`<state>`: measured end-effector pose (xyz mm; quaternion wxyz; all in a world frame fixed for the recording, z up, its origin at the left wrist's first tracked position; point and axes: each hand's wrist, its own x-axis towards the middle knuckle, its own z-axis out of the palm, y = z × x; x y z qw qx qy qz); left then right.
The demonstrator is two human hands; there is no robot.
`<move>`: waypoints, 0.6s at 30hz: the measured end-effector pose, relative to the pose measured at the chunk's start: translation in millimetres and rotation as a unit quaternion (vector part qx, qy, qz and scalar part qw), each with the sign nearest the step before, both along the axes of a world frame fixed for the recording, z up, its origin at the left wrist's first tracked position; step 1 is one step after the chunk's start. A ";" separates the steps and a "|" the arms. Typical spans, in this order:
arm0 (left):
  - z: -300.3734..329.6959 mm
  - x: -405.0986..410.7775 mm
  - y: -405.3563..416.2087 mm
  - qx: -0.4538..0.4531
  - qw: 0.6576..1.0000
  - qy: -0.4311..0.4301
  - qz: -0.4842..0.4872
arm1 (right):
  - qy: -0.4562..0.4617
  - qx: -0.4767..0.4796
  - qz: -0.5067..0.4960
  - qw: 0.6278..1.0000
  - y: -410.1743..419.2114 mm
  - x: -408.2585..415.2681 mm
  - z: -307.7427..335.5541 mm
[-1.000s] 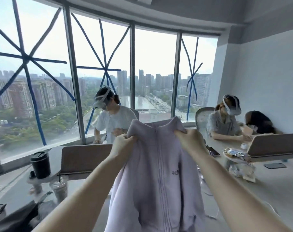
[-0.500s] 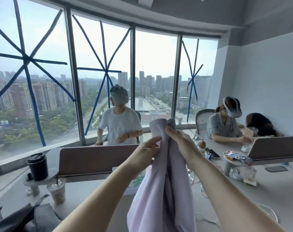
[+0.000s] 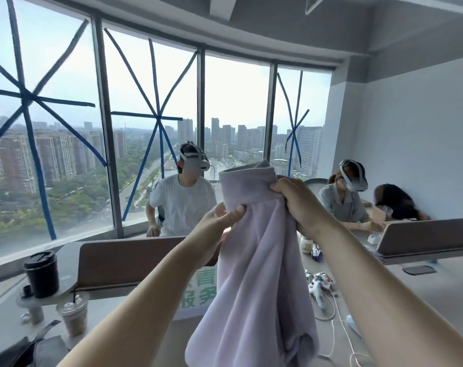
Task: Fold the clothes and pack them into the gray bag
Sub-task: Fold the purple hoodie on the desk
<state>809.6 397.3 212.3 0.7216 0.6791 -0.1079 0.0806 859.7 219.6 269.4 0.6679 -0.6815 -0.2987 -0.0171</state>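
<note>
A pale lilac fleece jacket [image 3: 254, 263] hangs in the air in front of me, folded lengthwise, collar up. My left hand [image 3: 219, 217] pinches the jacket at the left end of the collar. My right hand [image 3: 296, 200] grips the right end of the collar, fingers curled round the cloth. The jacket's lower part droops over the table. The gray bag [image 3: 26, 350] lies at the bottom left corner, only partly in view, with a strap sticking up.
A black lidded cup [image 3: 41, 274] and an iced drink [image 3: 74, 317] stand at the left. A brown divider panel [image 3: 127, 260] crosses the gray table [image 3: 423, 292]. White cables and small gadgets [image 3: 321, 287] lie to the right. Three people sit behind the dividers.
My hands first brought the two shoulders together, folding the spread jacket in half. Since then they have drawn slightly apart along the collar, and the camera has tilted upward.
</note>
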 end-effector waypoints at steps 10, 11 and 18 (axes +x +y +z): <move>52.0 11.7 -9.5 0.071 0.971 -0.111 0.201 | -0.020 -0.070 -0.029 0.997 -8.7 5.8 -16.2; 49.8 11.8 -9.7 0.079 0.969 -0.115 0.206 | -0.023 -0.085 -0.029 0.996 -5.6 5.6 -26.6; 56.4 0.9 22.3 0.092 0.961 -0.122 0.232 | -0.031 -0.025 -0.054 0.998 -5.4 12.9 -24.6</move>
